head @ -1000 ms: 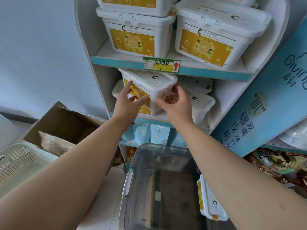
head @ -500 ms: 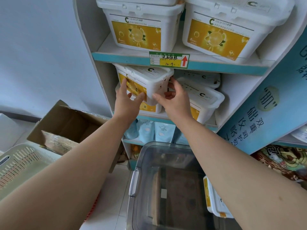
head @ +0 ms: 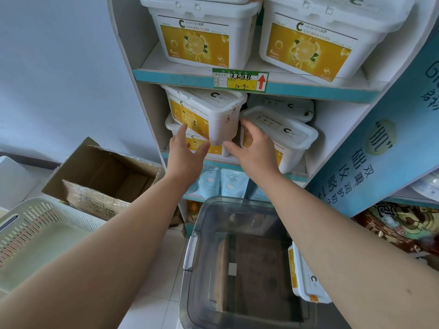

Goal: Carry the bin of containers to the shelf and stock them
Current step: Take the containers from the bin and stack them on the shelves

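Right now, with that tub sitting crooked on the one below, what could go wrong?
1. The top container sits skewed on the lower container, a corner pointing outward. The left hand and right hand are open around it with no firm grip, so it could slide off.
2. It would likely drop toward the clear bin below, which holds a remaining container.

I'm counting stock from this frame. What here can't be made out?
Head view:
- Clear bin: the right forearm hides its right side; only one container shows.
- Rear container: mostly hidden behind the front ones.
- Top-shelf containers: cut off by the top edge.
- Price tag: printed text too small.
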The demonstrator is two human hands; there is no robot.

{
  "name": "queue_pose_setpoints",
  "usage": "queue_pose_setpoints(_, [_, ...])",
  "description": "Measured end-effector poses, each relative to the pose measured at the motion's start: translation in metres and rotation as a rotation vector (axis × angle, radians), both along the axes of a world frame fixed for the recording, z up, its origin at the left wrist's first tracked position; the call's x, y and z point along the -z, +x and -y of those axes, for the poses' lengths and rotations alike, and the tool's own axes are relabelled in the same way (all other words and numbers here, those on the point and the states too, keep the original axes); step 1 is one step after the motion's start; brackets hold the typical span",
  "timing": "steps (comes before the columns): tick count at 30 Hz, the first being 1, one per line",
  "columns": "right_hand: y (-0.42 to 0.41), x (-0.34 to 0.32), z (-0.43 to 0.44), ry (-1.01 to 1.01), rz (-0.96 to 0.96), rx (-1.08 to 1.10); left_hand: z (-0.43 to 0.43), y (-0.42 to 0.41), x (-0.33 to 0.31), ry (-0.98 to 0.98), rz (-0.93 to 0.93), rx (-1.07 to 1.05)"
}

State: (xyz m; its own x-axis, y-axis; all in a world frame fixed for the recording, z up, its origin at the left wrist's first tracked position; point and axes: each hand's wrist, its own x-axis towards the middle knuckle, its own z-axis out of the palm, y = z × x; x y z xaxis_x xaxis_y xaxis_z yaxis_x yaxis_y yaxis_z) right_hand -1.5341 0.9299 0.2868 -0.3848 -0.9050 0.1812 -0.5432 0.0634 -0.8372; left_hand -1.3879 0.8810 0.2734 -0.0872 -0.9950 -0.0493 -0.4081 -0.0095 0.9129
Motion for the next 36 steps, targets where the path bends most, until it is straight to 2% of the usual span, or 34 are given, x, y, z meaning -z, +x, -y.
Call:
queue_pose_setpoints(9, [-0.032, 0.044, -0.100, 0.232, -0.269, -0.078, -0.089, -0.027, 0.038, 0.008, 0.271, 0.181])
queue_pose_setpoints(15, [-0.088, 0.111, -0.173, 0.466, -0.332, 0.047, -0.137, -0.057, 0.104, 0.058, 0.646, 0.444])
queue_pose_setpoints(18, [-0.113, 0.145, -0.207, 0.629, -0.395, 0.133, -0.150, -0.082, 0.140, 0.023, 0.863, 0.640])
queue_pose_setpoints(21, [-0.130, 0.181, -0.234, 0.779, -0.428, 0.193, -0.158, -0.112, 0.175, -0.036, 0.995, 0.787])
queue_pose_setpoints(25, [-0.138, 0.222, -0.255, 0.930, -0.389, 0.239, -0.164, -0.151, 0.217, -0.128, 1.072, 0.941])
queue_pose_setpoints(31, [-0.136, 0.281, -0.254, 1.042, -0.175, 0.343, -0.162, -0.208, 0.267, -0.224, 1.056, 1.067])
queue_pose_setpoints(36, [-0.134, 0.305, -0.247, 1.106, -0.242, 0.363, -0.153, -0.236, 0.291, -0.201, 1.057, 1.097])
